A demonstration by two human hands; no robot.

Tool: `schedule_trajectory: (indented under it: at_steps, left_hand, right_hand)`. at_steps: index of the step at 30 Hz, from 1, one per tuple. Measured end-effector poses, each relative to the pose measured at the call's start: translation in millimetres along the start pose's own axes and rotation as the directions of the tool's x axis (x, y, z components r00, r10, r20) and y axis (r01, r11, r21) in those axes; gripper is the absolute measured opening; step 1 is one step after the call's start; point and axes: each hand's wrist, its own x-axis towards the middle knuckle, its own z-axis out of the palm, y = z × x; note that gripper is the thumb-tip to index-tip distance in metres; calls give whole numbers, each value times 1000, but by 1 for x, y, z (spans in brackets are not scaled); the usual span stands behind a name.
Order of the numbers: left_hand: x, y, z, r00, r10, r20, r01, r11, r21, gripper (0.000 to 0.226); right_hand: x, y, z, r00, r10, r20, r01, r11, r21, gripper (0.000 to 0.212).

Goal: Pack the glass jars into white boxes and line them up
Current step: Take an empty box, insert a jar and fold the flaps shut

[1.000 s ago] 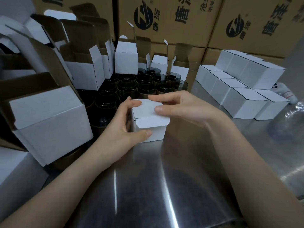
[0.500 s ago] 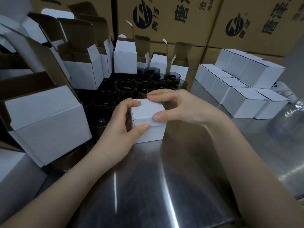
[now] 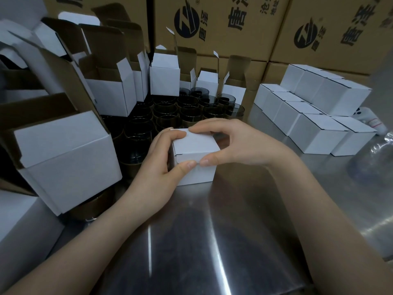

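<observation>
Steel, brushed and streaked with glare, makes up the table (image 3: pixel 191 241) on which the small white box (image 3: pixel 195 173) stands; every place below is given from that box. Well behind it, brown cartons (image 3: pixel 223 28) printed with a dark logo and characters form a wall across the back. Near it on the left sits a large open box (image 3: pixel 70 162), white outside and brown inside, tilted with its flap up. Behind and to the left stands a group of open white boxes (image 3: pixel 110 94), upright with their lids raised. To the right and somewhat back, well apart, closed white boxes (image 3: pixel 316 133) lie in rows touching one another, with a second layer stacked on the far row. Directly behind the small white box, dark glass jars (image 3: pixel 187 107) stand upright, packed rim to rim, between the open white boxes and the closed ones.

The small white box itself is upright, its lid folded down flat; what is inside cannot be seen. The left hand (image 3: pixel 157 173) grasps it from the left, thumb curled on the front top edge and fingers hooked over the far left corner. The right hand (image 3: pixel 240 143) grasps it from the right, thumb pinching the same front edge just beside the left thumb, forefinger lying along the back edge of the lid. Far to the right, past the closed rows, a little white bottle (image 3: pixel 370 122) shows, partly hidden.
</observation>
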Motion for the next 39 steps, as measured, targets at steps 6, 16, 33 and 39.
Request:
schedule_trajectory:
  at_steps: [6,16,33,39]
  left_hand:
    - [1,1,-1,1000,-19,-18,18,999,-46,48]
    - [1,5,0,999,-36,-37,33,996,-84,45]
    - [1,5,1,997,-59,-39,55,993,-103,45]
    - [0,7,1,996,-73,-43,67,990,-124,46]
  right_hand:
    - [-2,-2,-3,1000,-4,-3,4,999,45,58]
    - [-3,-4,-4,1000,-2,-9,2,995,104,65]
    - [-2,-4,0,999,1,-36,7,978,208,37]
    - [-2,-4,0,999,18,-34,-12,983,185,34]
